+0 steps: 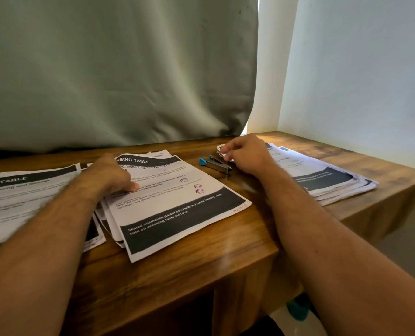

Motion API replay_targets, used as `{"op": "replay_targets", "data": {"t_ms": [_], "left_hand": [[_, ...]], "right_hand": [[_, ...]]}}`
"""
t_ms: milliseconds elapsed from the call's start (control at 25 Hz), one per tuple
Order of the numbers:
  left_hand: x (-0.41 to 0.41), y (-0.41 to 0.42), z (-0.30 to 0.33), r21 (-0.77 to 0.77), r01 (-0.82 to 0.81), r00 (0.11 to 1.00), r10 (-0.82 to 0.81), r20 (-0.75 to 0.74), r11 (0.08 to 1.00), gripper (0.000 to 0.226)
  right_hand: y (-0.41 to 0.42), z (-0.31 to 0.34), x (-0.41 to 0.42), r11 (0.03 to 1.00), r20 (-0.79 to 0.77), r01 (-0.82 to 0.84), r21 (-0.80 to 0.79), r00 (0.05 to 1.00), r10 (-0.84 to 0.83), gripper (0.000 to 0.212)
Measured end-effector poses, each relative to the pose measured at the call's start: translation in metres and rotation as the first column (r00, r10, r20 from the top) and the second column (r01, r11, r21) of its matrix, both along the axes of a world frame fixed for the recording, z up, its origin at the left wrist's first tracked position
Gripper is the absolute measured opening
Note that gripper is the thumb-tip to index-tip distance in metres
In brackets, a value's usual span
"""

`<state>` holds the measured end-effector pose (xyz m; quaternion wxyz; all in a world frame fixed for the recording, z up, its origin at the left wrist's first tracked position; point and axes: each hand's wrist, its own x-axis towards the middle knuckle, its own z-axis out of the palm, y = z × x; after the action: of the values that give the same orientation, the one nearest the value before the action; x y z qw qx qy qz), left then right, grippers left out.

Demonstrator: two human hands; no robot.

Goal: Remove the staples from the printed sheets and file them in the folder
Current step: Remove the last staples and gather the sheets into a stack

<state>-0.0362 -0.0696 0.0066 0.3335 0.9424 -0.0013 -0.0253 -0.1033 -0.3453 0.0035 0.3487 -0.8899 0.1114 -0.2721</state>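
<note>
Wooden bench (201,251): sheets (177,204) pressed by left hand (109,175); stack (322,175) corner pinched by right hand (245,154), stapler (215,163) at its 9 o'clock.

Wooden table (201,258) with a visible grain. Sitting on it: a pile of printed sheets (177,209) in the middle, another stack (327,180) off right, more pages (20,197) left, and a stapler (215,163) between the piles.

Dim room, daylight upper right — edges blurred
</note>
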Motion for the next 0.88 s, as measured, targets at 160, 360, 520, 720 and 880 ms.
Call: {"op": "replay_targets", "data": {"t_ms": [160,360,520,720,880], "left_hand": [[-0.002,0.000,-0.001,-0.017,-0.035,0.998,0.036,0.042,0.999,0.094],[0.001,0.002,-0.003,-0.215,-0.115,0.976,0.150,0.156,0.970,0.074],[0.002,0.006,-0.002,-0.571,-0.077,0.976,0.178,0.124,0.818,0.028],[-0.003,0.005,0.005,-0.702,-0.005,0.988,0.113,0.108,0.712,0.019],[-0.002,0.007,0.010,-0.687,-0.026,0.984,0.141,0.111,0.727,0.018]], "right_hand": [[0.013,-0.004,-0.003,0.980,-0.132,-0.155,-0.122,0.981,0.139,0.017],[0.031,-0.001,-0.002,0.950,-0.159,-0.210,-0.230,0.971,0.176,0.020],[0.061,0.018,0.008,0.958,0.012,-0.220,-0.184,0.974,0.226,0.030],[0.119,0.040,0.044,0.954,0.136,-0.294,-0.063,0.944,0.300,0.076],[0.143,0.024,0.061,0.964,0.216,-0.255,-0.078,0.939,0.266,0.036]]}}
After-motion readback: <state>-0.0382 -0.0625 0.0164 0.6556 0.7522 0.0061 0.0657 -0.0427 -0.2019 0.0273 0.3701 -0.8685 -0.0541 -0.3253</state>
